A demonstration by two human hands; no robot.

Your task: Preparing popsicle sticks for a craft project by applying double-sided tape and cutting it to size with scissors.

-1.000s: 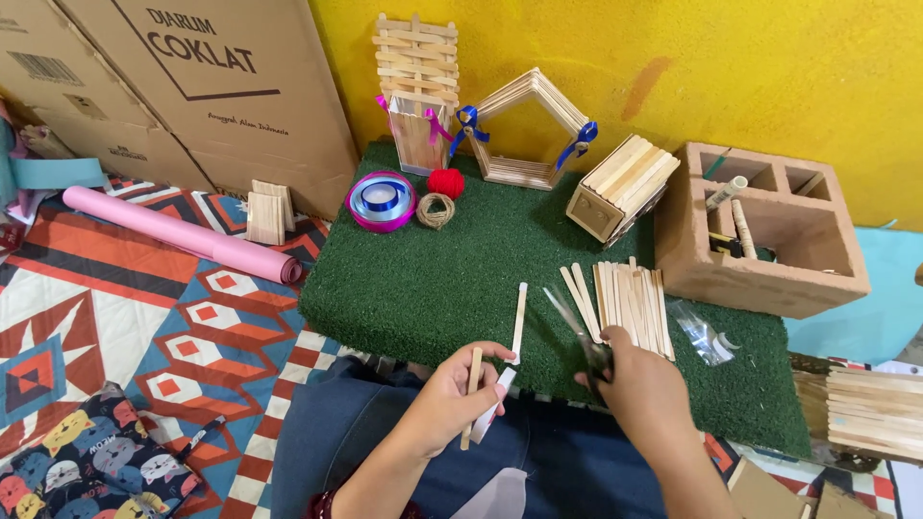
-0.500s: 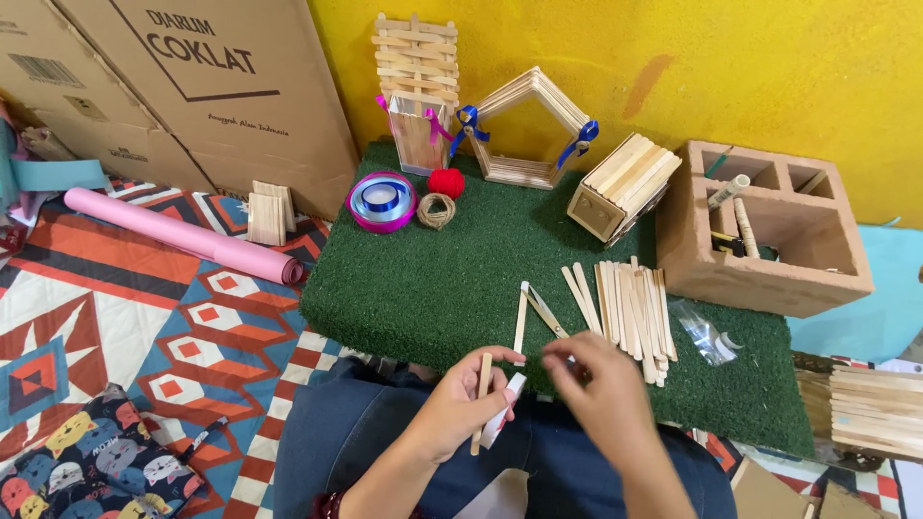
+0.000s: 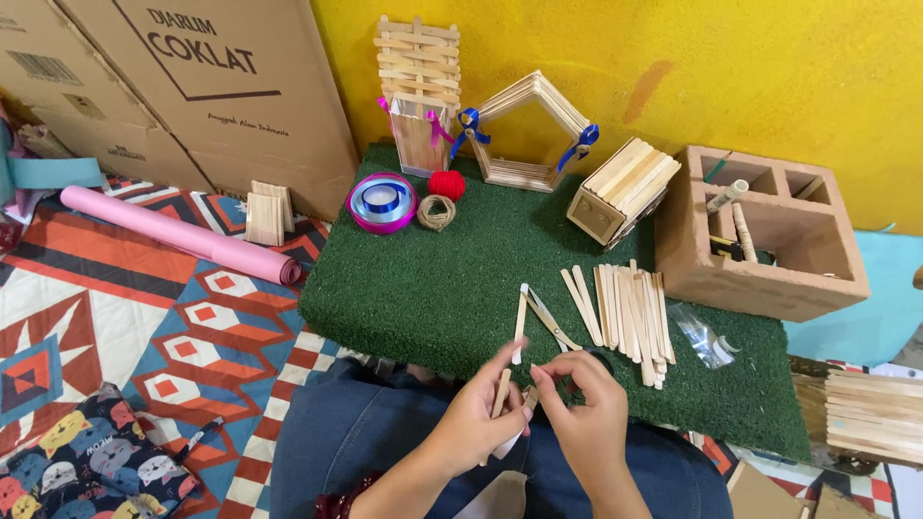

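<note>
I see my left hand (image 3: 476, 423) pinching a small wooden stick (image 3: 501, 393) just over the near edge of the green desk (image 3: 433, 279). The stick stands almost straight up, its long way running toward me and away, top end tipped a little to the right. My right hand (image 3: 586, 413) is curled close beside it, fingers (image 3: 543, 383) bent; I cannot tell what they grip. More sticks (image 3: 630, 312) lie nearby.

A home craft corner — patterned floor mat (image 3: 144, 327), cardboard boxes (image 3: 192, 86), stick-built models (image 3: 529, 135).
</note>
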